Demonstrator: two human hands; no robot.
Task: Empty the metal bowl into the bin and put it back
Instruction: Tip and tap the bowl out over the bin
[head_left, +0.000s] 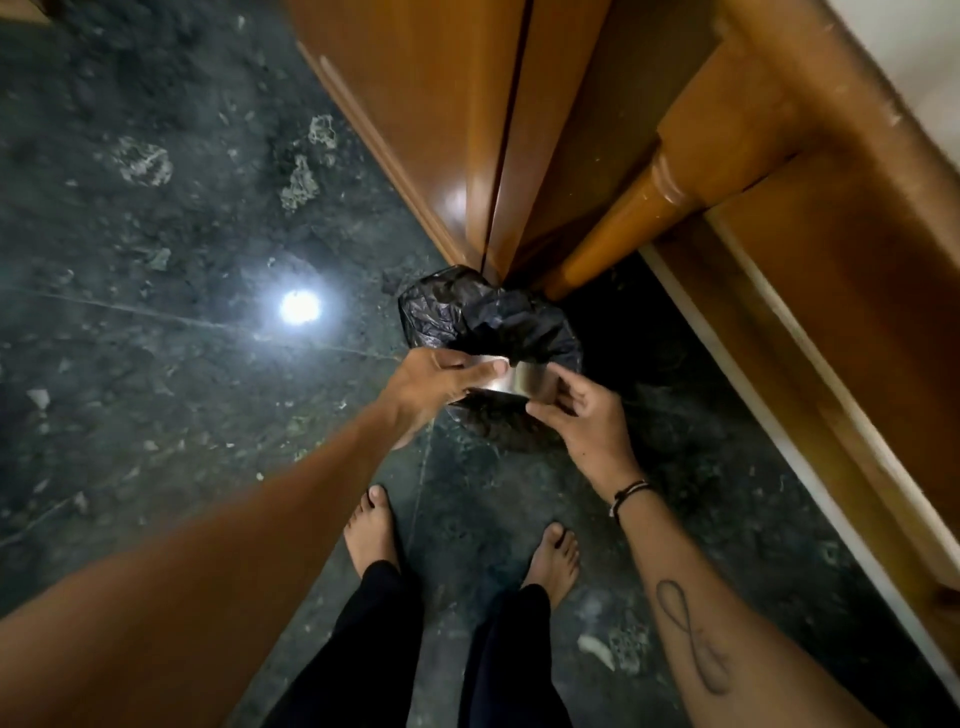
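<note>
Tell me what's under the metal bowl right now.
The black-lined bin sits directly below the bowl, which both hands hold. The bowl and hands cover the bin's opening, so its contents can't be seen.

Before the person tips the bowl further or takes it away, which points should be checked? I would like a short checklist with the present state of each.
1. Both hands hold the metal bowl: ok, left hand and right hand grip it on either side.
2. Bowl is above the bin: ok, it is over the black bag.
3. Bag mouth is open under the bowl: cannot tell, the bag looks crumpled.
4. Bowl is already empty: cannot tell, its inside is hidden.
5. Feet are clear of the bin: ok.
</note>
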